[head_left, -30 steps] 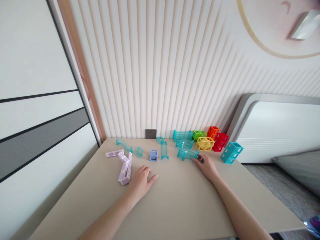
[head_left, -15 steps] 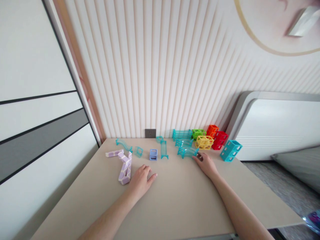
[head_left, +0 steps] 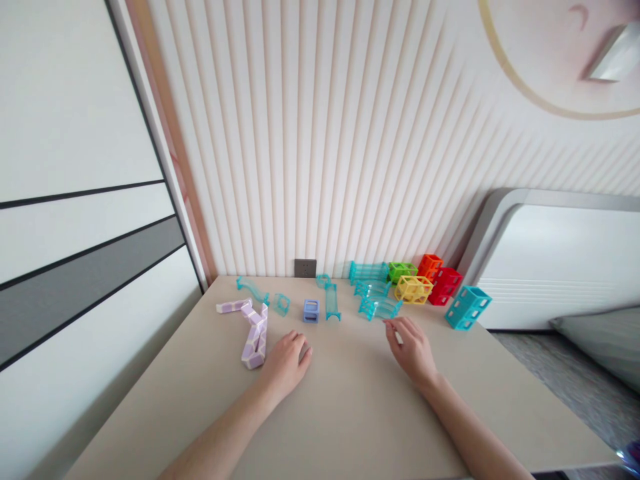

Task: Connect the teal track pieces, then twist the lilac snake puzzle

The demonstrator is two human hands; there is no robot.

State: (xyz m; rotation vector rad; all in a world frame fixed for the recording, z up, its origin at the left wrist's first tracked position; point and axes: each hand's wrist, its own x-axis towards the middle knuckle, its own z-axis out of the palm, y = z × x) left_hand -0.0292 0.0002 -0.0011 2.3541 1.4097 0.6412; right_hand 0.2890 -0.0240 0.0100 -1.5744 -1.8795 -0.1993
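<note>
My right hand (head_left: 413, 350), part-open, visibly empty, has drawn back from the curved teal track (head_left: 381, 309), left lying; my left hand (head_left: 286, 360), half-open, empty, lies left of it.

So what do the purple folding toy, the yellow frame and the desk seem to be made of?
Purple folding toy: probably hard plastic, fairly smooth, judging by its crisp molded-looking wedges.
Yellow frame: likely molded plastic, bright solid color with open windows.
Desk: perhaps laminate or painted board, smooth beige with no visible grain.
</note>
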